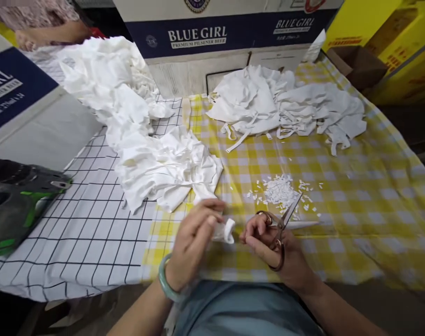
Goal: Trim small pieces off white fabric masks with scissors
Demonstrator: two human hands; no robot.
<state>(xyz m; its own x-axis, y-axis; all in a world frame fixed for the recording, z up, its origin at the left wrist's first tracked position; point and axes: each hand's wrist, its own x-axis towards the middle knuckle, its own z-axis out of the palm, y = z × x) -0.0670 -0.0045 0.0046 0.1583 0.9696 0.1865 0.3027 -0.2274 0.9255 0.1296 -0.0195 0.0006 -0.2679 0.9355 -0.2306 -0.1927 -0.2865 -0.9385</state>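
My left hand [193, 242], with a green bangle at its wrist, is closed over a white cloth piece. A curled white strap [229, 231] sticks out beside its fingers, and the rest is mostly hidden. In my right hand [268, 247] is a pair of scissors [279, 223] with dark handles. Its blades are spread and point away from me, while the thumb and fingers pinch near the strap without visibly touching it. Just beyond the scissors lies a scatter of small white clippings [280, 190]. A long heap of white cloth pieces [163, 163] reaches close to my left hand.
Another pile of white strapped pieces [254, 100] lies at the back right on the yellow checked tablecloth [338, 186]. Blue Girl cartons [212, 60] stand behind and at left. A black-and-green tool [19, 205] sits on the left edge. Another person's arm [54, 35] shows at top left.
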